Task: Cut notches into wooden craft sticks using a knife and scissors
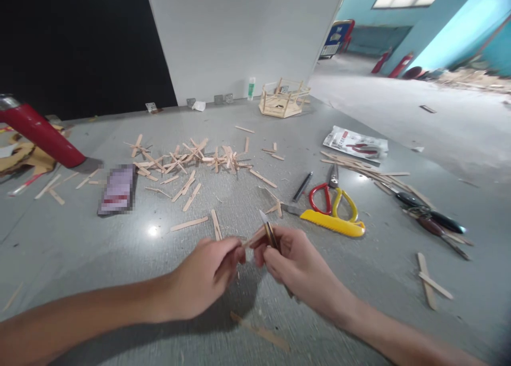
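Observation:
My left hand [195,278] is closed, pinching one end of a small wooden craft stick [252,240]. Wrapped around a knife [272,235] is my right hand [299,262]; its blade points up and away, and its fingers lie close to the stick's other end. Just beyond them, several stick scraps [275,205] lie beside a yellow utility knife [333,222]. Scissors [335,196] with one red and one yellow handle rest behind it, with a dark pen [302,186] at their left. Below my hands lies a blurred stick [261,332].
Loose craft sticks [191,156] are piled across the middle. A hexagonal stick frame [281,100] and a glue tube [250,89] stand at the back. Rightward are a white packet [355,142], long sticks and dark-handled tools [431,214]. A red cylinder [43,132] leans at left.

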`<state>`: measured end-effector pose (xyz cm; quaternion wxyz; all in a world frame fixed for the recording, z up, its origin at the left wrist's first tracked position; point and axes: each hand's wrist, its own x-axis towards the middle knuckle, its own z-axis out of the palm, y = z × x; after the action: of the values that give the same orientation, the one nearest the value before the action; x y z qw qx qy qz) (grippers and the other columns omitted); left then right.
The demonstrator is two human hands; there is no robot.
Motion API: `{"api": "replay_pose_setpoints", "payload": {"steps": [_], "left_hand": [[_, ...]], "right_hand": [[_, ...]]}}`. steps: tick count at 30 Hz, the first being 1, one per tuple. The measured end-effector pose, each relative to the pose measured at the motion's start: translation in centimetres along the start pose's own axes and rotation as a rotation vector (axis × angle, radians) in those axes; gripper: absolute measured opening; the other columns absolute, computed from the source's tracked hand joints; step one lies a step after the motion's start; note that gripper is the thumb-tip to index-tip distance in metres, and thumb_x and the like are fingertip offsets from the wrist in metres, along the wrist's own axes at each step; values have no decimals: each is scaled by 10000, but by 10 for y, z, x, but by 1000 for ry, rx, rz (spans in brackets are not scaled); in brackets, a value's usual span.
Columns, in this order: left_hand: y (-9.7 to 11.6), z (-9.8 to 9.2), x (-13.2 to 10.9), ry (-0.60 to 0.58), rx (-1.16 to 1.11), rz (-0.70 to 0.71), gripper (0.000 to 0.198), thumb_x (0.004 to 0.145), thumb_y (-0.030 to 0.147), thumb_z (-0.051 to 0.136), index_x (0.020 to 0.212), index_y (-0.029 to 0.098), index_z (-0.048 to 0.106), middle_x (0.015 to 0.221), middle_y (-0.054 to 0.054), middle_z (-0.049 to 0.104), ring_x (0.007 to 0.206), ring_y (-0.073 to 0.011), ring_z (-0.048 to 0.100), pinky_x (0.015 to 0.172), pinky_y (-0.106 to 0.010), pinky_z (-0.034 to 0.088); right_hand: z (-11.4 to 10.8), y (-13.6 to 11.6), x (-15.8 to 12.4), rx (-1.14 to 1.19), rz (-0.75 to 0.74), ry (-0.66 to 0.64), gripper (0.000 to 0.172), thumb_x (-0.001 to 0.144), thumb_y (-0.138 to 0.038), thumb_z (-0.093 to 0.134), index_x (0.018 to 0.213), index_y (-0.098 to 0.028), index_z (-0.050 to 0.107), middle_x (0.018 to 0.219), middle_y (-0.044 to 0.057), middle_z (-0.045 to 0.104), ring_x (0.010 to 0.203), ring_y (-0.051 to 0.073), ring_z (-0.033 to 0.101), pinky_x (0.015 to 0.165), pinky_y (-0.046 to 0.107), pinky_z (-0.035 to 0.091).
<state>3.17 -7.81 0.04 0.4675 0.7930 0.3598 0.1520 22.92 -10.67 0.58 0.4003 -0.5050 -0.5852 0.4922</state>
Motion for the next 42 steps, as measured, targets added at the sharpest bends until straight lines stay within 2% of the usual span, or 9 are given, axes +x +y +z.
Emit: {"api": "replay_pose_setpoints", "payload": {"steps": [2, 4, 8, 11, 15, 19, 26, 36, 42], "left_hand": [[-7, -11, 11, -21, 50, -83, 265, 1031, 227, 374, 796, 190, 492, 646, 26, 536, 576, -122, 509, 576, -225, 371], [-14, -24, 20, -74, 61, -110, 284, 1020, 218, 392, 761, 185, 502, 630, 25, 521, 572, -124, 500, 564, -222, 362], [-20, -45, 30, -267, 39, -161, 332, 1019, 224, 419, 700, 182, 498, 531, 49, 507, 409, -90, 469, 466, -197, 336], [-21, -52, 33, -359, 14, -180, 378, 1023, 203, 407, 648, 186, 446, 486, 50, 519, 350, -78, 475, 441, -185, 361], [-23, -54, 35, -395, -2, -178, 359, 1008, 145, 414, 653, 181, 460, 459, 61, 515, 347, -67, 470, 446, -168, 377], [-27, -55, 37, -424, 0, -157, 342, 1019, 193, 433, 683, 180, 496, 426, 66, 480, 352, -82, 482, 438, -173, 381], [-32, -55, 39, -404, 82, -55, 298, 979, 221, 499, 687, 166, 525, 524, 59, 402, 438, -74, 374, 444, -202, 246], [-33, -56, 40, -428, 107, -25, 324, 1005, 281, 464, 748, 151, 612, 557, 41, 426, 482, -95, 359, 469, -234, 256], [-33, -55, 39, -411, 123, -26, 315, 996, 228, 438, 742, 152, 608, 580, 32, 459, 505, -100, 387, 491, -233, 277]], "right_hand": [[-9, 12, 4, -232, -78, 91, 67, 895, -190, 539, 864, -203, 597, 754, 11, 669, 665, 153, 630, 597, 254, 482], [-16, 26, 8, -546, -225, 137, 99, 993, -237, 515, 917, -201, 567, 779, 17, 678, 640, 153, 622, 592, 265, 468], [-20, 43, 7, -1121, -669, -2, 255, 1005, -43, 386, 1140, -127, 586, 760, 33, 682, 631, 185, 634, 549, 294, 456], [-14, 45, 4, -1343, -821, -62, 404, 932, 51, 373, 1294, -34, 532, 821, 64, 695, 664, 201, 662, 568, 317, 504], [-8, 47, 1, -1402, -828, -48, 408, 925, 57, 344, 1261, -29, 558, 777, 40, 659, 601, 188, 658, 499, 321, 485], [-8, 48, 1, -1427, -846, -36, 407, 963, 42, 285, 1235, -27, 579, 741, 29, 642, 586, 187, 660, 486, 331, 482], [-8, 45, 3, -1404, -865, -48, 413, 994, 29, 252, 1195, -52, 603, 732, 20, 647, 577, 179, 661, 482, 334, 467], [-12, 47, 4, -1372, -876, -82, 397, 992, 29, 278, 1194, -46, 611, 730, 20, 652, 569, 184, 648, 467, 337, 463], [-12, 47, 4, -1365, -879, -109, 360, 1005, 9, 307, 1196, -45, 608, 740, 25, 659, 586, 177, 644, 491, 330, 466]]}}
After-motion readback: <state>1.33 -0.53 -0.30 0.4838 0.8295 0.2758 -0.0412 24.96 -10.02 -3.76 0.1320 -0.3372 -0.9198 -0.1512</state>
